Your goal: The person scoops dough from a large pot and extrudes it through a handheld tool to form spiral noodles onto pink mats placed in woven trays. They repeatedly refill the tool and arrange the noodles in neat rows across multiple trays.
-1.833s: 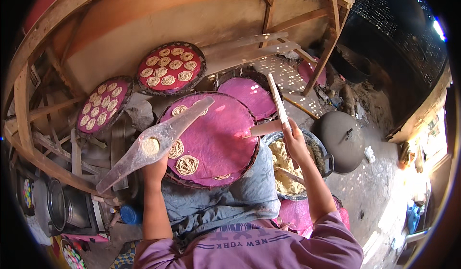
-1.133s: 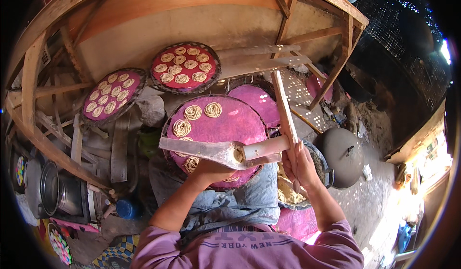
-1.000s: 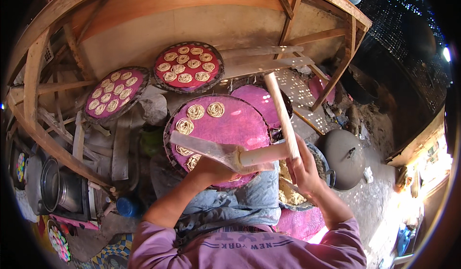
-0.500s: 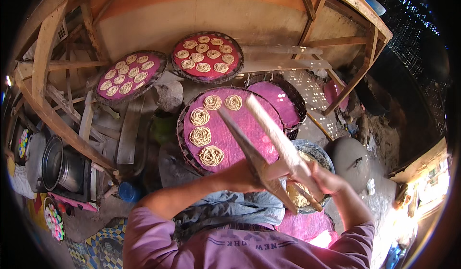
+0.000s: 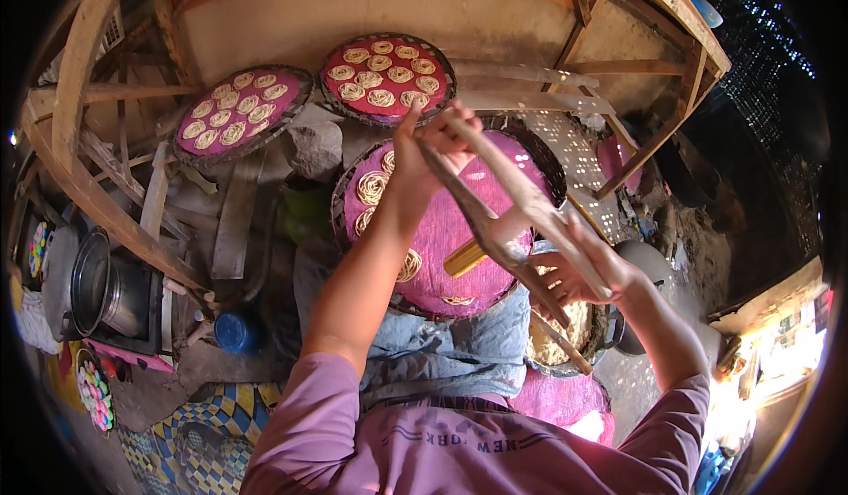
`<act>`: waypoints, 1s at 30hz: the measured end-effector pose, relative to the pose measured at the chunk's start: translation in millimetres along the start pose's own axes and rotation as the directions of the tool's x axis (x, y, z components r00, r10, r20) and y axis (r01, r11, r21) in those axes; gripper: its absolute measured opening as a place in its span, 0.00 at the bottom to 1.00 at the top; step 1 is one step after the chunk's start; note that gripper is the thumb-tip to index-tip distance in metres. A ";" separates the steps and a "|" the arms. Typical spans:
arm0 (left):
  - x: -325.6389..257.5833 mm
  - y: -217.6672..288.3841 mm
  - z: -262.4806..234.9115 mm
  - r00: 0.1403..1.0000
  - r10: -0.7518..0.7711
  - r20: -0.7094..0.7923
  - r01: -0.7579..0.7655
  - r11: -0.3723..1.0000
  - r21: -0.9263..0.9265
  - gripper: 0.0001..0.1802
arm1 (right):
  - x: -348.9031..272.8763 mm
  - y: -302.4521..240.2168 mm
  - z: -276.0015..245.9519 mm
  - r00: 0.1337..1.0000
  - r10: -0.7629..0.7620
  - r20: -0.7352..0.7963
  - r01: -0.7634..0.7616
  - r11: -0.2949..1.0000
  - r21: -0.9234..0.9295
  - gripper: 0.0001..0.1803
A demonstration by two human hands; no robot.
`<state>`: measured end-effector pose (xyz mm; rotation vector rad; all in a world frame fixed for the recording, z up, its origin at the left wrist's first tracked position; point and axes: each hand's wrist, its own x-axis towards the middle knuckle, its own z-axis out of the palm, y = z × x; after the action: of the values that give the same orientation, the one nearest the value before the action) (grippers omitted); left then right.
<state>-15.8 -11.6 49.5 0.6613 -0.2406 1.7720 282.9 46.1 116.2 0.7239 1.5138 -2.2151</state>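
Across both my hands lies a wooden hand press (image 5: 521, 195), two long handles with a pale plunger and a brass-coloured cylinder (image 5: 465, 257) between them. My left hand (image 5: 437, 146) closes round the far ends of the handles. Near the other end, my right hand (image 5: 594, 265) has its fingers curled around the wood. Below is a round tray with a pink lining (image 5: 442, 221), with coiled strand nests (image 5: 372, 188) along its left side. A small piece of strand (image 5: 458, 300) lies at its near edge, under the cylinder. My left forearm hides part of the tray.
Two more round trays, one pink (image 5: 287, 106) and one red (image 5: 424, 53), hold nests at the back. A basin of pale dough (image 5: 565, 336) stands at my right. A rock (image 5: 315, 149), a blue container (image 5: 236, 332), metal pots (image 5: 124, 305) and wooden beams (image 5: 124, 217) surround the area.
My left hand has moved from the press's near part up to the handles' far ends. The press has turned, exposing the brass-coloured cylinder over the tray. My right hand has shifted slightly up.
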 end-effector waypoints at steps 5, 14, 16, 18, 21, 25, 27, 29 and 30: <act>-17.2 6.2 -41.0 0.987 0.161 0.022 -0.158 0.982 -0.106 0.25 | 18.7 -23.4 19.0 0.967 0.038 -0.252 -0.114 0.949 -0.295 0.53; -13.5 17.1 -4.4 0.963 0.267 0.042 -0.268 0.963 0.022 0.23 | -9.9 -50.4 53.3 0.933 -0.031 -0.358 -0.115 0.919 -0.378 0.38; -8.0 21.1 0.7 0.956 0.251 0.153 -0.262 0.964 0.055 0.24 | -9.0 -51.7 53.6 0.944 -0.090 -0.317 -0.059 0.901 -0.430 0.39; -8.5 29.5 5.4 0.972 0.209 0.107 -0.206 0.978 -0.038 0.32 | -4.6 -48.0 53.5 0.948 -0.127 -0.291 -0.008 0.907 -0.422 0.41; -18.4 33.3 6.9 0.980 0.194 0.051 -0.192 0.981 -0.034 0.37 | -2.6 -36.5 52.9 0.956 -0.093 -0.277 -0.026 0.917 -0.398 0.43; -25.6 4.7 -11.5 0.979 0.202 -0.027 -0.203 0.976 -0.074 0.32 | -15.8 -27.6 41.6 0.945 -0.060 -0.322 -0.083 0.906 -0.414 0.43; -19.2 -6.6 -24.9 0.969 0.247 0.005 -0.245 0.961 -0.129 0.29 | -22.0 -26.9 30.0 0.954 -0.117 -0.278 -0.011 0.907 -0.420 0.42; -14.9 -7.3 -35.2 0.966 0.246 0.085 -0.231 0.961 -0.152 0.22 | -20.1 -23.7 16.3 0.964 -0.123 -0.237 0.017 0.914 -0.405 0.49; -13.4 -5.1 -38.8 0.960 0.258 0.108 -0.236 0.955 -0.181 0.18 | -15.5 -20.0 9.5 0.974 -0.163 -0.157 0.096 0.927 -0.363 0.51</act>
<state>-20.7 -2.3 9.5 0.6486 -0.5768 1.9233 282.2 44.6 143.2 0.7454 2.0389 -1.9229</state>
